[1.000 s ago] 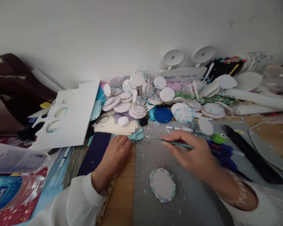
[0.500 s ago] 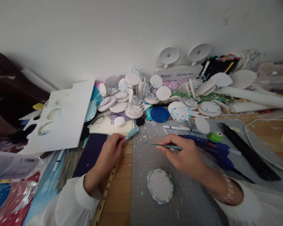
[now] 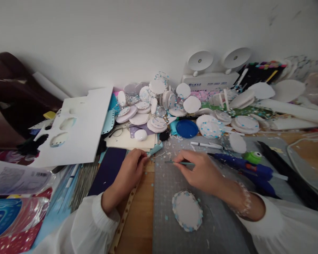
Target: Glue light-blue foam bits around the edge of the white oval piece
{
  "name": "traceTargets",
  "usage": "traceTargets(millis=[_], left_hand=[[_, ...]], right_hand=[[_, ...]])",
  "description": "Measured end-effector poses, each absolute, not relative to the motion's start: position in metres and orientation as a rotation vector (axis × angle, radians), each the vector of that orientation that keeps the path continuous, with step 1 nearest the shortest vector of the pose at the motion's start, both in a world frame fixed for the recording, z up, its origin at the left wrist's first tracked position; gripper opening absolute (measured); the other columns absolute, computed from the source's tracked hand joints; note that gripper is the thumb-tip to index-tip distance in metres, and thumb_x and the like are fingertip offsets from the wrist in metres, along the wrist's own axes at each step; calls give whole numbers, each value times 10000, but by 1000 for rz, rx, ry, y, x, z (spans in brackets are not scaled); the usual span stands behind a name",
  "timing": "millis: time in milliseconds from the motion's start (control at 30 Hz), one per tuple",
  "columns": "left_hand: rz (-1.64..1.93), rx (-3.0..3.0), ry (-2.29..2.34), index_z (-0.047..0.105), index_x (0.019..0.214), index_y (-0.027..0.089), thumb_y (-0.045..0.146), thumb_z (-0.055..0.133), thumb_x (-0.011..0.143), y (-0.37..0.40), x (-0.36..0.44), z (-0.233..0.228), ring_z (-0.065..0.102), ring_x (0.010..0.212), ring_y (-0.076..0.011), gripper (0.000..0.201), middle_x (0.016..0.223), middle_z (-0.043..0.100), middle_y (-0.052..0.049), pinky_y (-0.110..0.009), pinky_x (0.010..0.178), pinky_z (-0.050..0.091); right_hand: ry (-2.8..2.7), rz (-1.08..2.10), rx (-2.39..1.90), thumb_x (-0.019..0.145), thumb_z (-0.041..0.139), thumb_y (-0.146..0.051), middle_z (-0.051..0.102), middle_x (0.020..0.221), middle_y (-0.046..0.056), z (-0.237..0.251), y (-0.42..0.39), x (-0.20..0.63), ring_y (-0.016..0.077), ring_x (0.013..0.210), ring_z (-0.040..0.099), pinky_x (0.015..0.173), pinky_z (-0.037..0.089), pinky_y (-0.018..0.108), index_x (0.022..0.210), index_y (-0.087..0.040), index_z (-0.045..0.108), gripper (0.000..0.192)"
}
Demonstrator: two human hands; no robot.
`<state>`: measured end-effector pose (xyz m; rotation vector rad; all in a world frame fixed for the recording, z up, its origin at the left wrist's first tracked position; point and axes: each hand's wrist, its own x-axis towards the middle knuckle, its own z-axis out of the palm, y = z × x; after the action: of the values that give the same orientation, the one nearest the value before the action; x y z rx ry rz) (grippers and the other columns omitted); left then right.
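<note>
Since half a second ago, both hands have drawn closer: left hand (image 3: pixel 128 167) pinches a teal paper scrap (image 3: pixel 155 149) at the mat's (image 3: pixel 214 233) left edge; right hand (image 3: pixel 200 171) pinches thin tweezers (image 3: pixel 175 162). White oval disc (image 3: pixel 187 210) lies on open mat below.

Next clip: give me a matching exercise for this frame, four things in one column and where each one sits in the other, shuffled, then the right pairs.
Things:
1. white oval piece
2. blue lid
3. thin teal tool
4. white board with cut-out holes

Places:
A. held in the fingers of the right hand
B. propped over the clutter at the left of the desk
C. flat on the grey cutting mat, near the person
D. at the foot of the heap of white discs, past the mat

Pairs: 1-C, 2-D, 3-A, 4-B
</note>
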<state>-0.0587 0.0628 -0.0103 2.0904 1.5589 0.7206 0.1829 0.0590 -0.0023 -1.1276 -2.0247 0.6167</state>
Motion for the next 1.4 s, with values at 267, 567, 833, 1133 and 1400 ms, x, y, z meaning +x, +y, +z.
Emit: traceTargets(millis=[267, 567, 833, 1133, 1400], left_hand=[[739, 2111, 1558, 563, 866, 195, 196, 482, 942, 62, -58, -11, 623, 845, -223, 111, 871, 658, -61, -350, 772, 496], [734, 2145, 1546, 570, 865, 191, 180, 486, 947, 62, -58, -12, 626, 845, -218, 119, 873, 660, -58, -332, 765, 497], [723, 2182, 1534, 575, 873, 181, 153, 483, 953, 63, -58, -14, 618, 841, -212, 125, 876, 653, -59, -325, 764, 491], [687, 2319, 1542, 567, 860, 175, 143, 492, 968, 63, -59, -14, 620, 788, -200, 136, 852, 653, -55, -299, 706, 502], [457, 2715, 1432, 611, 1184, 203, 68, 457, 953, 58, -55, -13, 590, 930, -268, 309, 1094, 626, -110, -398, 791, 487]], right_hand=[[-1948, 619, -1203, 837, 639, -176, 752, 777, 18, -3, 53, 191, 179, 702, 706, 619, 530, 270, 803, -224, 658, 62], [-1918, 625, -1177, 843, 613, -162, 744, 798, 28, -11, 62, 174, 188, 745, 711, 660, 544, 287, 805, -222, 628, 73], [-1959, 587, -1135, 838, 564, -126, 672, 727, 11, -10, 58, 173, 177, 678, 658, 620, 510, 285, 754, -236, 580, 139], [-1913, 522, -1070, 868, 573, -129, 705, 752, 12, -6, 52, 184, 162, 698, 680, 631, 531, 271, 776, -229, 594, 138], [-1837, 416, -1122, 846, 662, -110, 748, 817, 6, 9, 18, 222, 129, 750, 718, 703, 571, 205, 829, -230, 631, 125]])
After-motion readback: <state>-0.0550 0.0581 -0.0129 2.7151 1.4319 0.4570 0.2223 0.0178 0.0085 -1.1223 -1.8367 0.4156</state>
